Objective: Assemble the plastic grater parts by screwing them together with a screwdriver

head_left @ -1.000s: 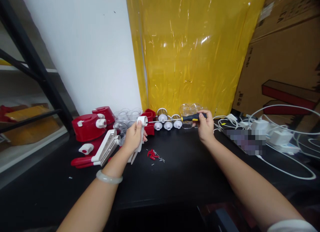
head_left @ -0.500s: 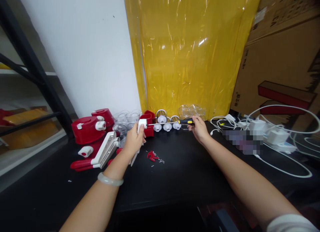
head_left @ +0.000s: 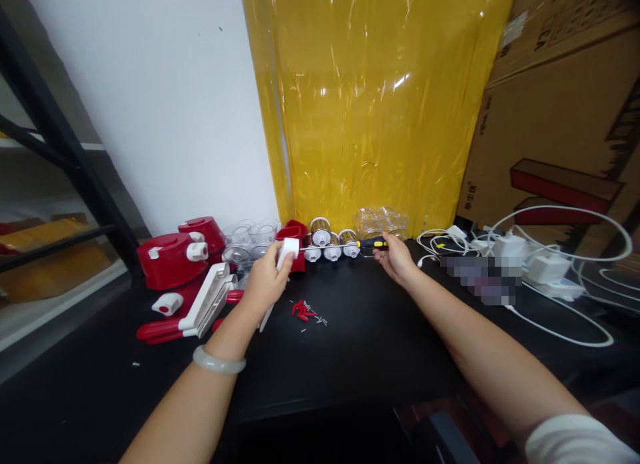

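- Left hand point(head_left: 267, 277) is closed, thumb and fingers pinching a white plastic part point(head_left: 289, 249), which it holds above the desk point(head_left: 370, 357), toward the far edge and left of the middle.
- Right hand point(head_left: 397, 257) has its fingers drawn narrow around the handle of a screwdriver point(head_left: 371, 244), held roughly level, its shaft reaching left to the white plastic part. The tip is too small to make out.
- Judging by this, the step in hand is turning a screw in that part; whether in or out, I cannot tell. The next move seems to call for a firm left grip, the shaft in line, and a twist from the right fingers.
- Nearer the near edge, between the forearms, small red pieces point(head_left: 302, 309) lie loosely with what look like screws point(head_left: 321, 321).
- Behind the shaft, near the far edge, stand stacked metal drums point(head_left: 321, 236).
- Toward the left edge are clear cups point(head_left: 263, 231), red housings point(head_left: 170, 259) and a white frame point(head_left: 210, 301).
- Toward the far right corner lie white cables point(head_left: 555, 331) and chargers point(head_left: 547, 269).
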The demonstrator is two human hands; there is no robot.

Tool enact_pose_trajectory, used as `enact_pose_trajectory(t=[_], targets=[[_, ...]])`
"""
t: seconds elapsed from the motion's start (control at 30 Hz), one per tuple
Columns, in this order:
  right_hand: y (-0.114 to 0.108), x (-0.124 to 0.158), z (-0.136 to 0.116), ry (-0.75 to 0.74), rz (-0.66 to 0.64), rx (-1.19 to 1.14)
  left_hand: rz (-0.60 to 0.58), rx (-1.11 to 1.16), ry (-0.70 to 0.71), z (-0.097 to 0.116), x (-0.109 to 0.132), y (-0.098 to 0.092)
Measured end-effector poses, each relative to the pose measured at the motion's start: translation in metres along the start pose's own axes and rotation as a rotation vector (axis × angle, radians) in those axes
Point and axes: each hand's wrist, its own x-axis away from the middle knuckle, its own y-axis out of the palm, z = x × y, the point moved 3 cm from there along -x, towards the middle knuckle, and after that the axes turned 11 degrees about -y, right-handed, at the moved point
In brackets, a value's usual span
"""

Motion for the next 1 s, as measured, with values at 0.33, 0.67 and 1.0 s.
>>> enact_pose_trajectory(t=[0.33, 0.67, 1.0], targets=[[-0.036, -0.029, 0.000, -0.142, 0.178, 0.164, 0.067, 0.083, -0.035, -0.004, -0.004, -0.005], [-0.022, -0.012, 0.008, -0.175, 0.000, 0.358, 0.022, 0.048, -0.041, 0.004, 0.000, 0.004], [0.000, 0.007, 0.016, -0.136, -0.175, 0.323, 0.007, -0.003, -0.037, 0.009, 0.001, 0.002]])
